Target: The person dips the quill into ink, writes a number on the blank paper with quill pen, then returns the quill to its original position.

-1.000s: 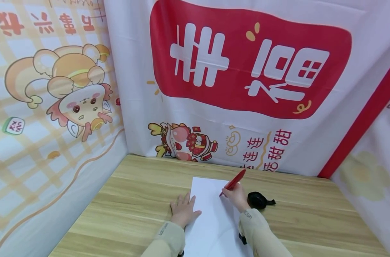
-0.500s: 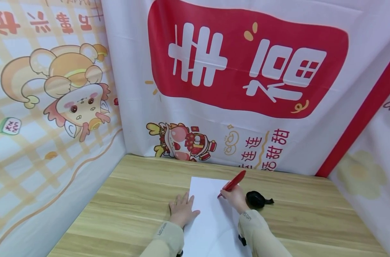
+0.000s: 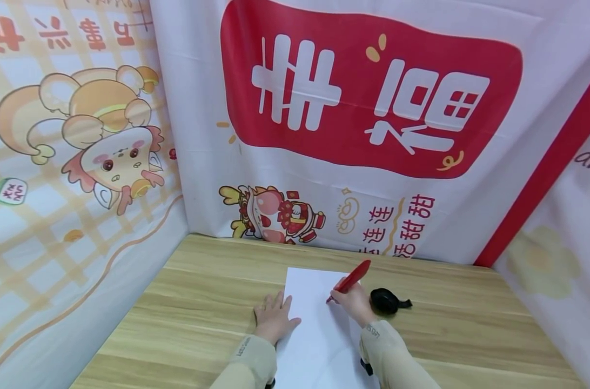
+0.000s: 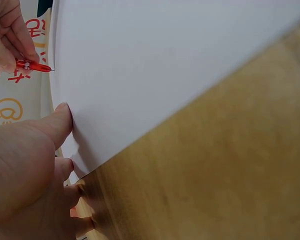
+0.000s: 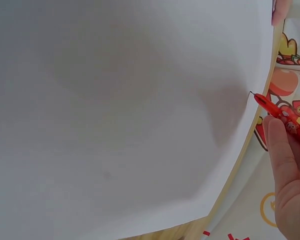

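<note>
A white sheet of paper (image 3: 309, 340) lies lengthwise before me on the wooden table. My left hand (image 3: 274, 320) rests with spread fingers across the sheet's left edge; in the left wrist view its thumb (image 4: 64, 120) lies on the paper. Between thumb and fingers, my right hand (image 3: 355, 303) pinches a red pen (image 3: 355, 276) whose upper end is broad and feather-shaped. The pen slants up to the right, its tip at the upper part of the sheet. Printed figures show on the pen's barrel (image 5: 285, 119) in the right wrist view. Whether ink marks the paper I cannot tell.
Just right of my right hand lies a rounded black thing (image 3: 384, 301) with a narrow tail. The wooden table (image 3: 178, 302) reaches back to a printed cloth (image 3: 202, 162), and more cloth hangs at both sides.
The pen tip has moved a little down the sheet, toward me, with my right hand. My left hand stays in place on the paper. The head view has shifted slightly.
</note>
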Demonstrator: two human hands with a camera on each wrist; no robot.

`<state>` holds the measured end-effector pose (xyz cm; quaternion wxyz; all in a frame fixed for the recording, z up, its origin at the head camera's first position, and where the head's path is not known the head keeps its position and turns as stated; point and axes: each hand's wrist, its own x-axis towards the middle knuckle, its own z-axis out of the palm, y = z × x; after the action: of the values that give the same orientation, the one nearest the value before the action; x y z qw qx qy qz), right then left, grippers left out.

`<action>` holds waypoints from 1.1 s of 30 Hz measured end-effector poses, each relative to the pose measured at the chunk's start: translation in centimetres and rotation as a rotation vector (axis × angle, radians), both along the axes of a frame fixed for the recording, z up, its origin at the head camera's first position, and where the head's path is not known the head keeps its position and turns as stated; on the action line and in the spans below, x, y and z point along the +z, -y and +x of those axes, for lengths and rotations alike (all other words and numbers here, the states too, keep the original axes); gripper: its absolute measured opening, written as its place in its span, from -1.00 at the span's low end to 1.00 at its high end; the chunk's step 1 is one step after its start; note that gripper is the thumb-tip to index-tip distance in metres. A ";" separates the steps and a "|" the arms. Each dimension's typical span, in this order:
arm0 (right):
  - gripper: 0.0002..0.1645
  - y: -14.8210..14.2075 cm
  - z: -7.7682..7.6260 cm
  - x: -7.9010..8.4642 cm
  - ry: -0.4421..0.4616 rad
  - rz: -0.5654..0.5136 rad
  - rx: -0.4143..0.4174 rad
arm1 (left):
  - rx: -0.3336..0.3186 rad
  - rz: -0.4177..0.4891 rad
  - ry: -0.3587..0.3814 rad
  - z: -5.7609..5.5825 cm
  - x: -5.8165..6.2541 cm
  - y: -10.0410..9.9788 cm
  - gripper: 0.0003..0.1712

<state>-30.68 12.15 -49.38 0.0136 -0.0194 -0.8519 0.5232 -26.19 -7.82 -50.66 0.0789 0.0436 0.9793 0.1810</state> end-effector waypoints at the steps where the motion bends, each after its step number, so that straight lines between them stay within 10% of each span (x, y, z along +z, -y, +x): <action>1: -0.84 0.0 0.0 0.0 -0.005 -0.001 0.003 | 0.000 0.002 -0.001 0.0 0.1 0.0 -0.24; 33: -0.82 -0.2 1.6 -0.2 0.012 -0.002 0.040 | -0.007 0.001 -0.008 0.0 -0.1 0.1 -0.24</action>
<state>-29.08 12.40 -49.60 -0.0020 -0.0052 -0.8518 0.5239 -26.17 -7.88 -50.79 0.0756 0.0476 0.9794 0.1811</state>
